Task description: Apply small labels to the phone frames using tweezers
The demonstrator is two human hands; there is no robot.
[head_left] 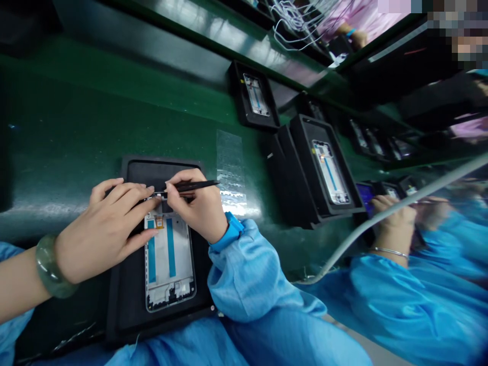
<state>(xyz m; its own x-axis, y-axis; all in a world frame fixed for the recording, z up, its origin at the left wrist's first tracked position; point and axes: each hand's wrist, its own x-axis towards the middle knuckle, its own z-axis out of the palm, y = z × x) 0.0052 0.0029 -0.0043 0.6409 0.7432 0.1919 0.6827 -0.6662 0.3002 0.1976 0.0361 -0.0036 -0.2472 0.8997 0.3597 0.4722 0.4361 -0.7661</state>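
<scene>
A phone frame with blue strips and a small orange flex piece lies in a black tray in front of me. My left hand rests over its upper left part, fingers stretched out, the thumb by the orange piece. Black tweezers are pinched in my right hand, which is closed at the upper right of the frame. Their thin tip points left towards my left fingertips. My fingers hide most of the frame's top end, so what the tip touches cannot be made out.
Stacked black trays stand to the right, the top one holding another phone frame. Farther back is one more tray. A grey hose crosses beside a co-worker's hand. White cables lie beyond the ledge.
</scene>
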